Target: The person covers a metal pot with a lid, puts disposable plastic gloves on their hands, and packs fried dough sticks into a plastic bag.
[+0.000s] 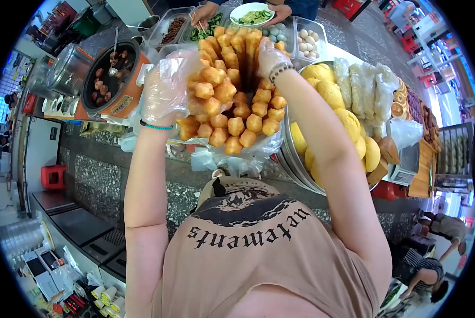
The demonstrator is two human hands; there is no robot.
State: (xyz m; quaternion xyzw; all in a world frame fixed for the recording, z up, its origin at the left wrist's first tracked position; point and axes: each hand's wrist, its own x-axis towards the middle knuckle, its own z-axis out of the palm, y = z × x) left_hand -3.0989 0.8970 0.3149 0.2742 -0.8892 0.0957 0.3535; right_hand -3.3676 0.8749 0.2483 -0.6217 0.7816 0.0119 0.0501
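A big pile of golden fried dough sticks [236, 125] stands in front of me, their ends facing my chest, with crumpled clear plastic [266, 151] under the near side. My left hand [166, 93], in a loose clear plastic glove, is closed against a bunch at the pile's left; the glove and dough partly hide its fingers. At the far right of the pile, my right hand [272, 57], also gloved, has its fingers curled over dough sticks. A dark gap runs between the sticks near this hand.
An orange pot [129, 87] of dark eggs with a ladle stands left. Yellow buns [348, 124] fill a metal basin at right, beside bagged food [372, 90]. Across the counter, a person's hands hold chopsticks and a white bowl [252, 15] near egg trays [309, 42].
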